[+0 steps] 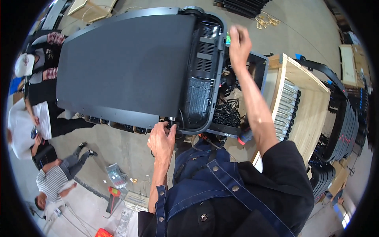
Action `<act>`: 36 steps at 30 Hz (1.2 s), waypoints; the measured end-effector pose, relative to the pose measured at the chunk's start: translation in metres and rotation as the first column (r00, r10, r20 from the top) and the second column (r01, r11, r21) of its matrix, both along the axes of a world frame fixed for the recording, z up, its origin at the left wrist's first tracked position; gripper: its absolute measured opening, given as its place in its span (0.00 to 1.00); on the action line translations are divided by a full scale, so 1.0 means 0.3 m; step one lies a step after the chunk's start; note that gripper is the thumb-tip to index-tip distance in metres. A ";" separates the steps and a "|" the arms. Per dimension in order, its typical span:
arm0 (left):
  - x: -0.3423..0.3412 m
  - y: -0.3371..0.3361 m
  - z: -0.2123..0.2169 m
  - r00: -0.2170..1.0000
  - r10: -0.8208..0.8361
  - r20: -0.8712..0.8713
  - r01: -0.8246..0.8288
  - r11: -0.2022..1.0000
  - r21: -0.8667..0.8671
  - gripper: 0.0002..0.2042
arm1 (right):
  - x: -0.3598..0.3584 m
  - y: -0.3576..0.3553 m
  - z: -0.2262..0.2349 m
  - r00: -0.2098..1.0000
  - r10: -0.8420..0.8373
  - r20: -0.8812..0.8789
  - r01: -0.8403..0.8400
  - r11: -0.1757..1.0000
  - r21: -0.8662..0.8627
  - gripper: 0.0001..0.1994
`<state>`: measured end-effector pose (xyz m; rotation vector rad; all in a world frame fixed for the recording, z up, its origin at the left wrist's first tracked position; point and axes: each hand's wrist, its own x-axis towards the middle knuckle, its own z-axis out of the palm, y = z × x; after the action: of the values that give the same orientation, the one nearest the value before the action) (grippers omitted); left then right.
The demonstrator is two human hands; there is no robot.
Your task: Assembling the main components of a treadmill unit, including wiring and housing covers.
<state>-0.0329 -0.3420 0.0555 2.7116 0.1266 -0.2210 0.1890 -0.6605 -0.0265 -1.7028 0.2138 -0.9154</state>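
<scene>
**Treadmill end held from both sides**

The left hand (162,140) is curled around a small black fitting at the near edge of the treadmill (126,67), fingers pressed together on it. The right hand (239,43) is raised at the far corner of the motor housing (203,75); whether anything is pinched cannot be told. The deck's long axis runs away to the left of both hands. A bin of black screws (229,112) lies between the forearms.

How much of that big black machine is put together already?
Done: the belt sits flat on the treadmill's frame. In hand: the left hand pinches a part at the frame's near edge, and the right hand reaches to the far edge. Left: the motor end is uncovered, and loose screws lie beside it.
</scene>
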 end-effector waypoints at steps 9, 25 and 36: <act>0.052 0.011 -0.014 0.994 -0.051 -0.102 0.055 0.998 0.042 0.11 | -0.851 0.054 -0.718 -0.022 -0.029 -0.999 -0.815 0.580 0.001 0.12; 0.046 0.106 -0.029 0.952 -0.298 0.077 0.306 0.941 -0.145 0.10 | -0.960 0.032 -0.607 0.320 -0.103 -0.942 -0.529 0.805 -0.268 0.10; -0.046 0.075 -0.049 0.816 -0.565 -0.120 0.116 0.364 -0.924 0.16 | -1.117 0.628 0.258 0.901 0.304 -0.310 0.102 0.546 0.832 0.09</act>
<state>-0.0468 -0.3196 0.0407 1.5036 -0.3834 -0.7753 -0.1461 -0.4720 0.0511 -0.9336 0.7214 -0.2127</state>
